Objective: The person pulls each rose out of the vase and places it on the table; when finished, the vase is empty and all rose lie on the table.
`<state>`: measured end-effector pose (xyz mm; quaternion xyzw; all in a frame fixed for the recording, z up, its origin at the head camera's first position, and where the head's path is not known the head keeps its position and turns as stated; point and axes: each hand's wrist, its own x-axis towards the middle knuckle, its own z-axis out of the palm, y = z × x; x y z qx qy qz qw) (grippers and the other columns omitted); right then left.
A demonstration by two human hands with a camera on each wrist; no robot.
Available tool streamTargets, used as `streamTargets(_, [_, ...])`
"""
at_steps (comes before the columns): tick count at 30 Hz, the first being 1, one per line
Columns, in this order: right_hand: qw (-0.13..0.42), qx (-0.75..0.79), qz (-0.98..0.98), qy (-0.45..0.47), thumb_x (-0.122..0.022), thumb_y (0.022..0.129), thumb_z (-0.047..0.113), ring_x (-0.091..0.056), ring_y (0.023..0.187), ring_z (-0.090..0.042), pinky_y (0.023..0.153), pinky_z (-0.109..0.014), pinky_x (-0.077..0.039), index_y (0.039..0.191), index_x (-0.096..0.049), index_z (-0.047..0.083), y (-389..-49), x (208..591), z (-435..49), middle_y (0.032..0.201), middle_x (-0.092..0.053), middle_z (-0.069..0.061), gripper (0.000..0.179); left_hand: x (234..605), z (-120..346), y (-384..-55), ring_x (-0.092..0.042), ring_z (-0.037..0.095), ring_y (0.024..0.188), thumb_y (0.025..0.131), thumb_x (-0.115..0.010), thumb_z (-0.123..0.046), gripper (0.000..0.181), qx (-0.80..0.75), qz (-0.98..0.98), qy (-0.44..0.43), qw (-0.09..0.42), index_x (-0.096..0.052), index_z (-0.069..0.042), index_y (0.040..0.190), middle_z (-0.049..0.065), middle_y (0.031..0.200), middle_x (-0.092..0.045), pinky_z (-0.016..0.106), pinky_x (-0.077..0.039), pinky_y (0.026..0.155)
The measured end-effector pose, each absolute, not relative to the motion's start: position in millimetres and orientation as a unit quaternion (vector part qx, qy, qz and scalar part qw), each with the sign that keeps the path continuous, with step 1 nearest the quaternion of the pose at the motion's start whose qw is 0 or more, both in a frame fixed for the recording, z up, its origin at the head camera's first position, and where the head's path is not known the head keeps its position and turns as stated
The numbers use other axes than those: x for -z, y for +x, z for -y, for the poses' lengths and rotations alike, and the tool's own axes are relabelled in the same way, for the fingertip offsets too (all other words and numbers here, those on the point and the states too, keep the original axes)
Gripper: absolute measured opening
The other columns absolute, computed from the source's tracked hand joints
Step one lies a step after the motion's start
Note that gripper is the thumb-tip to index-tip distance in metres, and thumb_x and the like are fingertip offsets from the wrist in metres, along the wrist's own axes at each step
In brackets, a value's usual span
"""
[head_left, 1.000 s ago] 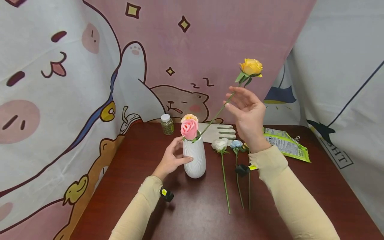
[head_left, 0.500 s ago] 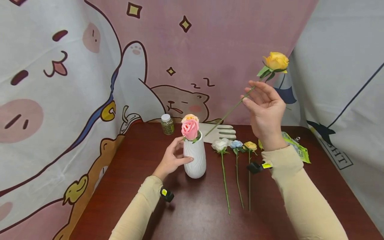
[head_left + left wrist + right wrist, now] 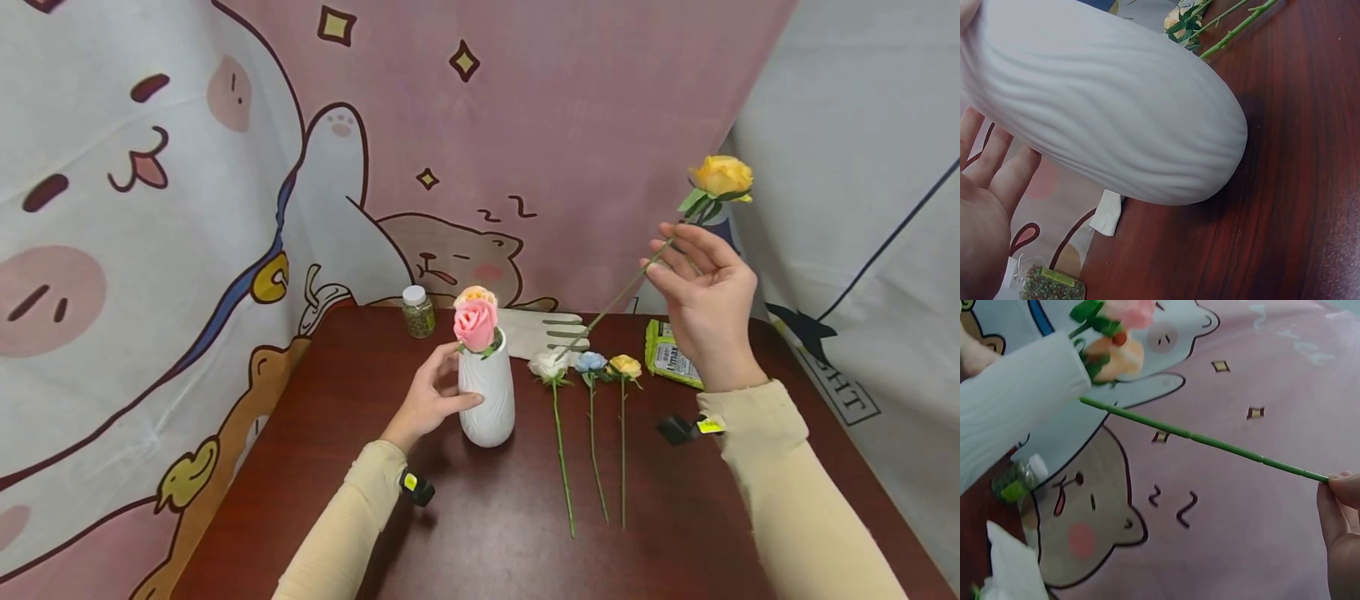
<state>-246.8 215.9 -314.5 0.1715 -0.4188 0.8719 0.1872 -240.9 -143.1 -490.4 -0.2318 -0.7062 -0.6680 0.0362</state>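
1. Our hands are well apart: the left hand (image 3: 429, 400) grips a tall white wavy-grooved vase (image 3: 489, 408), while the right hand (image 3: 708, 307) pinches a large artificial-looking yellow rose (image 3: 722, 177) by its slim green stem (image 3: 1225, 446). The bloom sits above our right fingers; the bare end hangs between the hands.
2. We'd guess the rose is feather-light, springy in the stem and crushable up top, so pinch the stem, not the petals.
3. Can't tell if the vase is ceramic. We'd treat it as breakable and slick, thumb and fingers on opposite sides.
4. The dark red-brown wood-grain table (image 3: 480, 533) looks smooth. Between our hands lie three stems with white, blue and yellow blooms (image 3: 590, 363).
5. Beyond both hands hangs a pink cartoon-print cloth (image 3: 592, 92); a lidded jar (image 3: 418, 315) stands past the left.
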Motion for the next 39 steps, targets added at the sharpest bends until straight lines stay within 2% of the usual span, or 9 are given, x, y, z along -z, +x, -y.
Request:
streamTargets(8, [0.139,-0.842,0.498,0.152,-0.067,0.089,-0.023,-0.072,0.112,-0.024,0.085,-0.031,-0.063,0.137,-0.061,-0.009,-244,346,-245,0.132,-0.069,-0.015,0.05,493,144,-240,-0.064,0.025,0.118,0.078,-0.086,0.007,0.077,0.665,0.708,-0.232,0.039,-0.054,-0.011,0.145,0.017,0.129,-0.066,0.051,-0.061,0.094])
streamTargets(14, [0.088,-0.801,0.578,0.129,-0.068,0.092,-0.018,-0.072,0.112,-0.017,0.087,-0.027,-0.062,0.139,-0.061,-0.005,-241,380,-268,0.13,-0.071,-0.006,0.05,493,144,-240,-0.064,0.023,0.117,0.079,-0.087,0.006,0.076,0.665,0.708,-0.235,0.038,-0.054,-0.011,0.145,0.016,0.128,-0.067,0.049,-0.061,0.093])
streamTargets(18, [0.059,-0.752,0.647,0.111,-0.072,0.092,-0.014,-0.071,0.112,-0.01,0.086,-0.023,-0.061,0.14,-0.06,-0.002,-239,402,-282,0.128,-0.071,0.0,0.051,492,145,-241,-0.064,0.023,0.118,0.078,-0.087,0.006,0.077,0.662,0.709,-0.237,0.04,-0.054,-0.012,0.145,0.016,0.13,-0.066,0.048,-0.061,0.093])
streamTargets(25, [0.003,-0.625,0.774,0.105,-0.072,0.094,-0.009,-0.068,0.112,-0.002,0.085,-0.023,-0.061,0.144,-0.054,-0.006,-240,434,-301,0.127,-0.065,0.011,0.054,492,145,-243,-0.064,0.023,0.119,0.078,-0.087,0.007,0.076,0.663,0.707,-0.241,0.042,-0.054,-0.01,0.145,0.017,0.129,-0.067,0.047,-0.062,0.093])
streamTargets(27, [-0.01,-0.587,0.804,0.098,-0.071,0.094,-0.01,-0.067,0.112,-0.001,0.087,-0.025,-0.062,0.145,-0.053,-0.007,-241,442,-303,0.128,-0.065,0.008,0.054,492,144,-243,-0.064,0.023,0.119,0.079,-0.087,0.007,0.076,0.663,0.707,-0.242,0.042,-0.053,-0.009,0.145,0.018,0.129,-0.066,0.047,-0.062,0.093])
streamTargets(30, [-0.038,-0.559,0.825,0.073,-0.068,0.094,-0.013,-0.068,0.11,-0.004,0.089,-0.031,-0.062,0.145,-0.052,-0.008,-242,454,-307,0.134,-0.065,-0.013,0.054,492,144,-243,-0.064,0.022,0.119,0.079,-0.086,0.008,0.076,0.664,0.706,-0.242,0.042,-0.053,-0.01,0.145,0.017,0.13,-0.066,0.047,-0.062,0.092])
streamTargets(33, [-0.069,-0.536,0.84,0.052,-0.064,0.094,-0.016,-0.069,0.117,-0.023,0.09,-0.037,-0.063,0.145,-0.051,-0.01,-243,464,-309,0.142,-0.056,-0.033,0.052,492,143,-242,-0.064,0.022,0.118,0.078,-0.087,0.007,0.078,0.665,0.706,-0.241,0.04,-0.053,-0.011,0.146,0.017,0.13,-0.066,0.047,-0.062,0.092])
streamTargets(37, [-0.104,-0.506,0.855,0.047,-0.066,0.094,-0.014,-0.061,0.125,-0.048,0.087,-0.039,-0.064,0.143,-0.05,-0.015,-243,477,-312,0.141,-0.054,-0.039,0.052,491,143,-242,-0.064,0.024,0.118,0.079,-0.087,0.006,0.078,0.667,0.704,-0.24,0.038,-0.053,-0.011,0.146,0.017,0.13,-0.066,0.047,-0.062,0.093])
streamTargets(39, [-0.116,-0.492,0.861,0.044,-0.069,0.093,-0.012,-0.061,0.123,-0.05,0.084,-0.039,-0.064,0.141,-0.051,-0.016,-243,484,-313,0.136,-0.058,-0.039,0.052,491,143,-242,-0.064,0.024,0.118,0.079,-0.087,0.006,0.078,0.667,0.705,-0.239,0.038,-0.053,-0.011,0.146,0.017,0.13,-0.066,0.047,-0.062,0.093])
